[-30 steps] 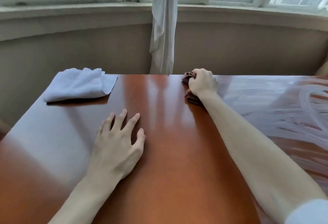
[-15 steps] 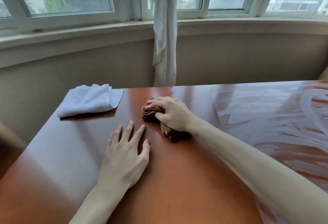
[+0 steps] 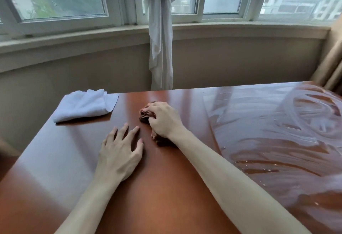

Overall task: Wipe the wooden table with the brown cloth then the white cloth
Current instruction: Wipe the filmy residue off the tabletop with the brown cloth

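Note:
My right hand (image 3: pixel 164 120) grips a bunched brown cloth (image 3: pixel 145 115) and presses it onto the glossy wooden table (image 3: pixel 166 196), near the middle of its far half. Most of the cloth is hidden under my fingers and palm. My left hand (image 3: pixel 120 152) rests flat on the table just left of it, fingers spread and holding nothing. A folded white cloth (image 3: pixel 85 105) lies at the table's far left corner, apart from both hands.
Wet smear marks (image 3: pixel 277 132) cover the right part of the table. Beyond the far edge stands a beige wall under a window sill, with a tied white curtain (image 3: pixel 161 48) hanging at the middle. A beige curtain (image 3: pixel 331 63) hangs at far right.
My right hand has dragged the brown cloth from the table's far edge toward me and to the left, ending close to my left hand. My left hand stays flat on the table.

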Available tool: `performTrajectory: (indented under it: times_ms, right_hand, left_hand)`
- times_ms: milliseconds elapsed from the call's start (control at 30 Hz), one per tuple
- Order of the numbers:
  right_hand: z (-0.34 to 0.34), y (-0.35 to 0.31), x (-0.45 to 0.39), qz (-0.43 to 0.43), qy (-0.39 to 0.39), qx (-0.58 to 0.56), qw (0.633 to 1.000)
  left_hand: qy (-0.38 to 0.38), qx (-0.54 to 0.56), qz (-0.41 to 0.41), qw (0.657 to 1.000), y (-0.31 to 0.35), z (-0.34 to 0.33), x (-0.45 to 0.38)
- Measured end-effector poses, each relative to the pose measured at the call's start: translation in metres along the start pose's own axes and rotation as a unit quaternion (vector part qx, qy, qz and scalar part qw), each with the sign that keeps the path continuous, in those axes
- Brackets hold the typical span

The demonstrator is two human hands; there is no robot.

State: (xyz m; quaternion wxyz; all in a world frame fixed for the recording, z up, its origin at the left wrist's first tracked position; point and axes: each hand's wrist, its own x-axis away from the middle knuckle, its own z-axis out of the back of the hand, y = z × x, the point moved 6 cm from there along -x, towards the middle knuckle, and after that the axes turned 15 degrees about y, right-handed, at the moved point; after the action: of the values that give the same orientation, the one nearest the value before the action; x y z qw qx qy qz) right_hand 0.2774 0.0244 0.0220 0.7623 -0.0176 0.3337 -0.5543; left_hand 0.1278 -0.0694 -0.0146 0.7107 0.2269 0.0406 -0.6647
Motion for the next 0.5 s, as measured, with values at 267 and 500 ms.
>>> performTrajectory:
  times_ms: [267, 500]
  right_hand:
    - [0.091, -0.010, 0.146, -0.051, 0.025, -0.002, 0.998]
    - [0.069, 0.087, 0.045, -0.151, 0.048, 0.093, 0.983]
  left_hand:
    - [-0.037, 0.024, 0.006, 0.999, 0.000, 0.000, 0.004]
    - [-0.020, 0.029, -0.011, 0.999, 0.001, 0.001, 0.004]
